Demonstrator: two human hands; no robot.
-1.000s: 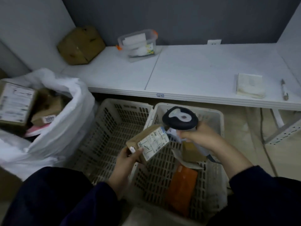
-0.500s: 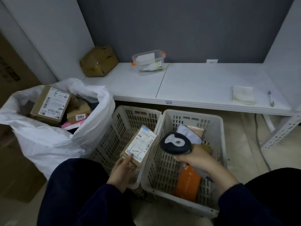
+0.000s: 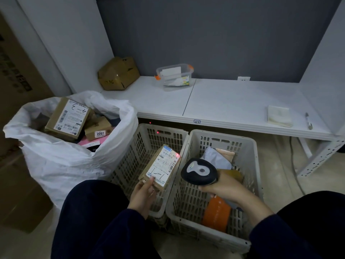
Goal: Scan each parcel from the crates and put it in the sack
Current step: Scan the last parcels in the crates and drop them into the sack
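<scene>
My left hand (image 3: 142,193) grips the near end of a small brown parcel (image 3: 161,166) with a white label facing up, held over the left crate (image 3: 134,157). A red glow of scanner light lies on the label's far corner. My right hand (image 3: 226,186) holds a black barcode scanner (image 3: 198,171) over the right crate (image 3: 248,165), its head turned toward the parcel. The right crate holds an orange parcel (image 3: 216,214), a white bag and tan packets. The white sack (image 3: 63,161) stands at the left, open, with several boxed parcels (image 3: 68,118) in it.
A white shelf (image 3: 233,105) runs behind the crates. On it are a crumpled cardboard box (image 3: 118,73), a clear plastic tub (image 3: 174,76), a folded cloth (image 3: 279,118) and a pen. Large cartons stand at the far left. A cable hangs by the shelf's right leg.
The parcel has come down and turned label-up, moving left over the left crate. The scanner has lowered to its right. My view has lifted, so the sack shows more fully.
</scene>
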